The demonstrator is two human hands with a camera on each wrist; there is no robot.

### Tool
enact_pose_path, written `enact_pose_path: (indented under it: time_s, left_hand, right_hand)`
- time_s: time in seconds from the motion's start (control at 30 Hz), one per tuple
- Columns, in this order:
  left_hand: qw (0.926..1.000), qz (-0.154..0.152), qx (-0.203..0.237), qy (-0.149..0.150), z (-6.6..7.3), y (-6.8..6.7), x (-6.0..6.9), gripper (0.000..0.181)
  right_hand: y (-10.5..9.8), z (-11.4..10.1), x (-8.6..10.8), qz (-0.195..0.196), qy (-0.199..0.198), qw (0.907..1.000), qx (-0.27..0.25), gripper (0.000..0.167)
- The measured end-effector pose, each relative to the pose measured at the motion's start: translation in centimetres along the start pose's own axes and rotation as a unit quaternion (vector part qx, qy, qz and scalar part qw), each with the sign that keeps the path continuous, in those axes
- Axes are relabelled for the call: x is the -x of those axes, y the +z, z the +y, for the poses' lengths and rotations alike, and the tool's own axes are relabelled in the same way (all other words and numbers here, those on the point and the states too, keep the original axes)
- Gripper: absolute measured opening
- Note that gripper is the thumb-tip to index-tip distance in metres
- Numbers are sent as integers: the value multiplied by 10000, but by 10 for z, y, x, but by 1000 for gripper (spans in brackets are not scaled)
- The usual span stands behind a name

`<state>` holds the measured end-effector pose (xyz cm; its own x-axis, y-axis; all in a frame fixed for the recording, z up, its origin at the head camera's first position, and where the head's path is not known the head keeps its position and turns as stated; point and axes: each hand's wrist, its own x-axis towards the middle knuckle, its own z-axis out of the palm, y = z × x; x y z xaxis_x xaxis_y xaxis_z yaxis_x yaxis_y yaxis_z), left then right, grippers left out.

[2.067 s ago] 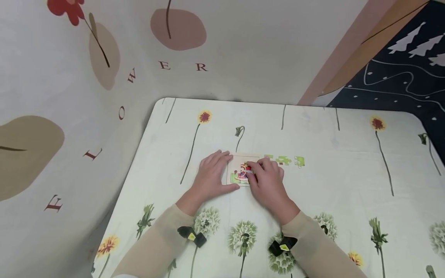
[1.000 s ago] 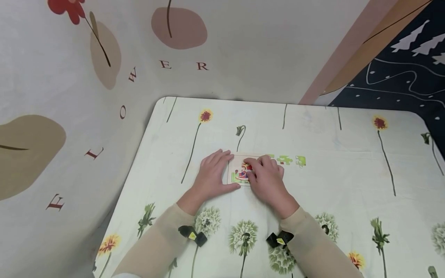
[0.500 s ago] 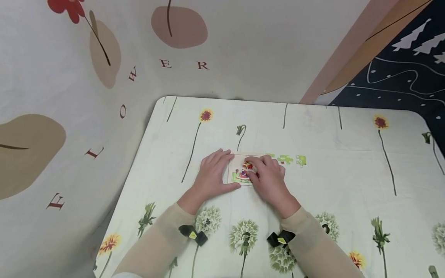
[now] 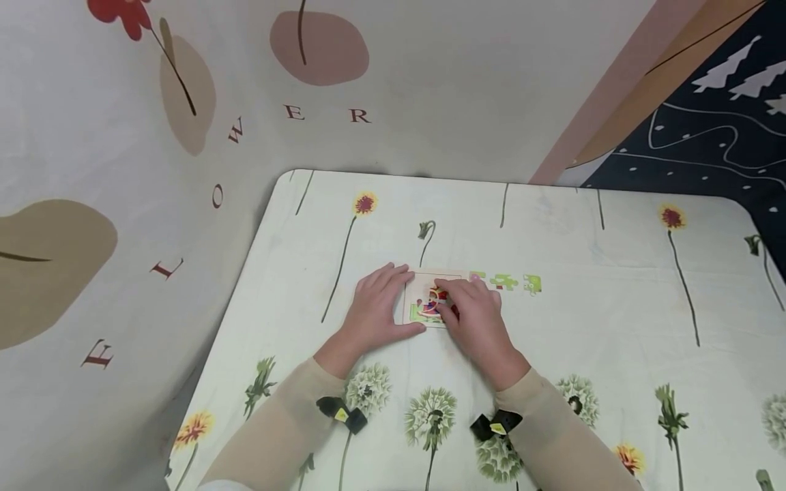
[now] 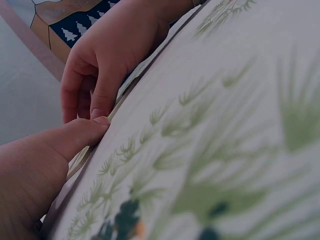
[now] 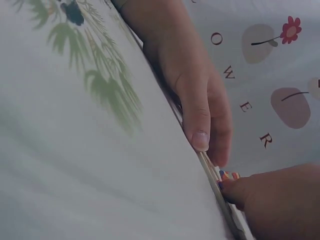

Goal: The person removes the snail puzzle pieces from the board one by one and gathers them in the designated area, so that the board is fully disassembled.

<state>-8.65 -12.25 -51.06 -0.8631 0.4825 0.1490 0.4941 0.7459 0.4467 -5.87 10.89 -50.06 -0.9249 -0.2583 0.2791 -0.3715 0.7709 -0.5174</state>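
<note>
Operator: Where does the puzzle board point(image 4: 422, 281) lie from my hands?

Spotter: Flat on the flowered bench point(image 4: 589, 286), between them. Your left hand point(image 4: 376, 310) lies along its left side, fingers straight, thumb spread away from them with its tip at the near edge.

Operator: And the right?

Spotter: Your right hand point(image 4: 479, 319) reaches over the board's right side, thumb and forefinger pinching a colourful piece point(image 6: 230, 175) over the part of the picture already laid. I can't tell whether that piece is seated.

Operator: The loose ones?

Spotter: Three green pieces point(image 4: 504, 281) lie in a row on the bench, right of the board, just beyond your right knuckles.
</note>
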Motion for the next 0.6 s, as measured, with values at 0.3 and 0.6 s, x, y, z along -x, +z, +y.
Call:
enact_pose_path:
  time_s: [0.3,0.6]
  left_hand:
    - [10000,-45,8,8,1,-1,0,97]
    - [10000,26,-23,32,-1,2,0,98]
  right_hand:
    - [-3,9,2,326,-949,9941,420,46]
    - [-8,11,5,100,-647,9960,610,47]
